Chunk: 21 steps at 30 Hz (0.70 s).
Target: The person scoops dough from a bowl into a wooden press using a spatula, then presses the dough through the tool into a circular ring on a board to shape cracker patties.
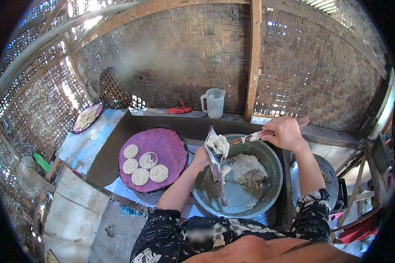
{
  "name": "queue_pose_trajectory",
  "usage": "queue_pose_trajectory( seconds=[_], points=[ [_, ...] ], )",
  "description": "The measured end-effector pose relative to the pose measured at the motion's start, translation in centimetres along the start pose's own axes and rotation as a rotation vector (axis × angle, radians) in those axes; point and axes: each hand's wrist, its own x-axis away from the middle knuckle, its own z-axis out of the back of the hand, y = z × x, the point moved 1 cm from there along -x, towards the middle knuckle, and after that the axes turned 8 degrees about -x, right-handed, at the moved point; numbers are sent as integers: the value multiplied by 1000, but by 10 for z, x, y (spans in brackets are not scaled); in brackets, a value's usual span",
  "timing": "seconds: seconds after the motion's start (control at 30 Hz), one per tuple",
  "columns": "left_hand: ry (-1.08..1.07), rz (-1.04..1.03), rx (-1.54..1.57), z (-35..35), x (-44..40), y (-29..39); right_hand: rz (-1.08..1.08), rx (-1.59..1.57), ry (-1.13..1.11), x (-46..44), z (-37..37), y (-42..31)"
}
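Patterned shirt (pixel 226 225) nearest, near side of basin (pixel 267 193) | dough clump (pixel 218 145) over basin's left part: keep dark tool (pixel 213 162) steady above basin, scrape stick (pixel 302 121) gently so nothing drops | clump looks pale, sticky, lumpy | left hand (pixel 201 158) gripping tool, right hand (pixel 285 131) closed round stick | bigger dough lump (pixel 249 168) inside basin; purple tray (pixel 171 147) left of basin
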Motion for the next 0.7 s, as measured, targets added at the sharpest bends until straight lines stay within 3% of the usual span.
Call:
queue_pose_trajectory(
  seconds=[0.1,0.13,0.27,0.37,0.43,0.5,0.53,0.6,0.7],
  points=[
    [25,-78,-700,-6,18,48,83,12,-38,-10,-2,-12],
    [-82,35,-717,-9,16,50,122,26,-50,-15,-4,-18],
    [35,-101,-674,-26,14,47,225,79,-134,-24,-41,-37],
    [38,-66,-671,-24,17,48,258,52,-133,-24,-50,-39],
    [29,-35,-492,-12,19,50,219,14,-73,-23,-30,-27],
    [28,-9,-303,1,22,52,74,-3,20,-15,10,-16],
    [32,-21,-315,7,13,20,17,-2,56,-10,22,-13],
    [30,121,-37,6,-3,-8,67,-51,30,-5,25,-21],
    [74,135,-48,-6,13,21,111,0,37,-3,11,-22]
  ],
)
